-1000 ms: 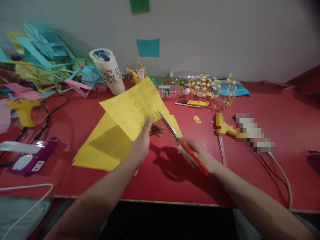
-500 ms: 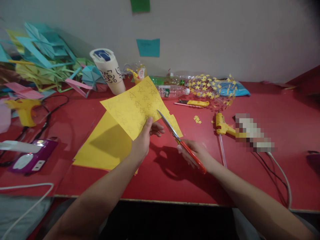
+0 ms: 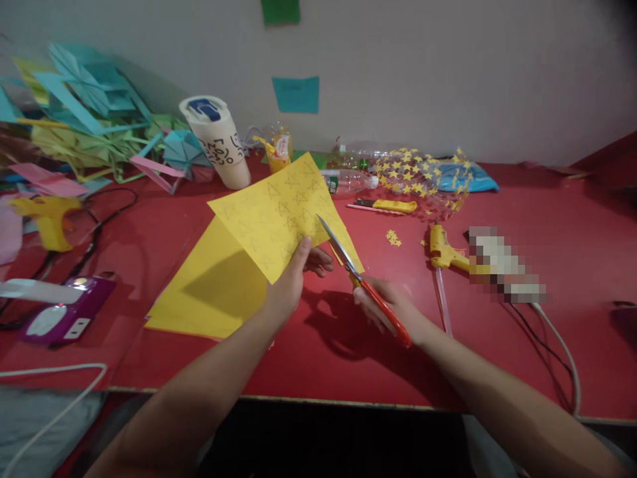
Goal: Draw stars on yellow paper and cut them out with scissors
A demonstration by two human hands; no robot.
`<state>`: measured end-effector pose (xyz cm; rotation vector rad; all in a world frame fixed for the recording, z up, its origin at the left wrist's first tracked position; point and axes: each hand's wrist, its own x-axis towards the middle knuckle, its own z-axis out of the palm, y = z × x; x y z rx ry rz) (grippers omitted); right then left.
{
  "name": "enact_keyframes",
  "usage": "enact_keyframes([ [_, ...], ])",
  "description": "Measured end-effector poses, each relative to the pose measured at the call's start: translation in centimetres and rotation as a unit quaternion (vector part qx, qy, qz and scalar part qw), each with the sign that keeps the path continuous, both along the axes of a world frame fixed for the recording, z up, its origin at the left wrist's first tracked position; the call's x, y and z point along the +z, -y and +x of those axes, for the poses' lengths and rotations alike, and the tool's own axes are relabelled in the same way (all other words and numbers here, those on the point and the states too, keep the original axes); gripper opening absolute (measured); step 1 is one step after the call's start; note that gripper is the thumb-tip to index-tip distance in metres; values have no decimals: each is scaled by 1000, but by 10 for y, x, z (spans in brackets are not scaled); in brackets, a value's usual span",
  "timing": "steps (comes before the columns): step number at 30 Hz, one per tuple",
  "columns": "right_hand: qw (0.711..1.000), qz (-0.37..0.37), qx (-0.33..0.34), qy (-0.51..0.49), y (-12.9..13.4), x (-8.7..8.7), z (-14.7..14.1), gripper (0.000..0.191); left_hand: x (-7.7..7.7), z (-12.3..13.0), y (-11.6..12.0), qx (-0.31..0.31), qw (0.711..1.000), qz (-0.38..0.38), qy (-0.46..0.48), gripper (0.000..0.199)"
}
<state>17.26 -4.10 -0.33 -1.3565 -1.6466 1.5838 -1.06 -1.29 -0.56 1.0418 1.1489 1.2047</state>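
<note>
A yellow sheet (image 3: 271, 216) with several hand-drawn stars is pinched in my left hand (image 3: 294, 273), thumb on top and some fingers hidden behind it. My right hand (image 3: 391, 305) is closed on the red-handled scissors (image 3: 381, 305). Their blades point up and left and lie over the sheet's right part, where a strip hangs down toward my right hand. Under my left forearm, a stack of yellow paper (image 3: 199, 299) rests on the red table (image 3: 318, 378).
Cut stars (image 3: 393, 238), a yellow cutter (image 3: 393, 206) and a glue gun (image 3: 438, 247) lie to the right. A white cup (image 3: 216, 143), bottles and a star-covered clear object stand behind. Folded paper, another glue gun (image 3: 50, 219) and a purple power strip (image 3: 74, 309) are left.
My left hand and the star-marked sheet have shifted slightly right, toward the scissors. My right hand has hardly moved.
</note>
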Motion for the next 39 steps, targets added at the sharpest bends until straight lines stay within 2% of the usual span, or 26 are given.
enact_keyframes([
  [16,1000,14,-12,7,1,-1,-2,55,-1,0,2,-8,1000,-4,-21,59],
  [21,1000,23,-18,10,1,0,-2,57,1,3,6,-32,999,-12,-38,61],
  [30,999,-25,-16,-36,6,-2,-9,57,3,7,8,-29,999,-2,-28,64],
  [39,998,-29,-43,-30,7,1,-10,56,3,8,8,-27,1000,-9,-10,64],
])
